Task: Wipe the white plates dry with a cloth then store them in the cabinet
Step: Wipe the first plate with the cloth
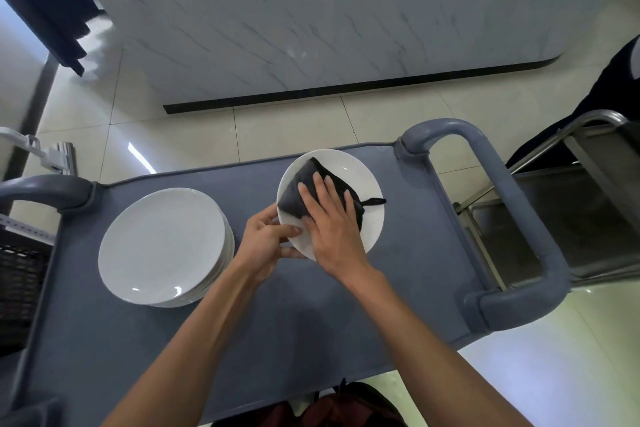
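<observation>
Two bare forearms rise from the bottom of the frame toward the centre, over a grey cart top [311, 315] that has plenty of bare surface in the lower half. At the bottom edge sits a dark, reddish shape, too cut off to tell what it is.

Just right of centre, the right hand [332, 218] lies flat, fingers straight and slightly spread, pressing a folded black cloth [304, 189] onto a single white plate [372, 218]. The left hand [265, 236] pinches this plate's near-left rim — thumb on top, fingers curled beneath. The plate's far rim reaches the cart's far edge.

One stack of white plates [162, 243] rests at centre left, apart from the held plate; how many it holds cannot be counted, though several rims show along its right side.

Two rounded grey handles frame the cart — one [512, 204] at the right, one [41, 189] at the left edge. A steel trolley [568, 211] stands just beside the right handle. Tiled floor [277, 128] lies open in the middle, with a marble-patterned panel [311, 10] filling the upper frame.
</observation>
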Demonstrator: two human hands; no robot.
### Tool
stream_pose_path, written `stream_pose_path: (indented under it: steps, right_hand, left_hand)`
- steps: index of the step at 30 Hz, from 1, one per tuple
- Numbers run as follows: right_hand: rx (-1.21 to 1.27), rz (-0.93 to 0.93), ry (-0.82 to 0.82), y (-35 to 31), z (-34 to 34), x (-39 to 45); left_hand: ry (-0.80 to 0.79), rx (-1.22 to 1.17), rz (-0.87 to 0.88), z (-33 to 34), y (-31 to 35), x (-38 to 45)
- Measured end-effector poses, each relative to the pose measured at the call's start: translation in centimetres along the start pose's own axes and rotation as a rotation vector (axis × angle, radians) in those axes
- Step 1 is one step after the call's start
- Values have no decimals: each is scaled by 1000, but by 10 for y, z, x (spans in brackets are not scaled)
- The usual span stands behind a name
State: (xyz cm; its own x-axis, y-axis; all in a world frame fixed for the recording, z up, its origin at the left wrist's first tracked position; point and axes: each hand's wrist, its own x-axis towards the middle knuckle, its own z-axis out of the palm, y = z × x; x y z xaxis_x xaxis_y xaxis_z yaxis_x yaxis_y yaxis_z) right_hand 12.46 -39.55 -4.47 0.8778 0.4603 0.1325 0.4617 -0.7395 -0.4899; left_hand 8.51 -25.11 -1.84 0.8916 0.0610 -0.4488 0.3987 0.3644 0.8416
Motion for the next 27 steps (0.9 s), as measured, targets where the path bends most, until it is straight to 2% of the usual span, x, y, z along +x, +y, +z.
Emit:
stream_pose_path:
  steps: [6, 13, 27]
  right_hand:
    - [-58, -94, -30, -8, -9, 19]
    - [-82, -139, 14, -11, -11, 47]
    - [-170, 145, 90, 35, -27, 52]
  left_hand:
    - [-36, 23, -2, -3, 4, -2]
    - [-39, 26, 17, -3, 6, -6]
    - [95, -24, 33, -5, 0, -7]
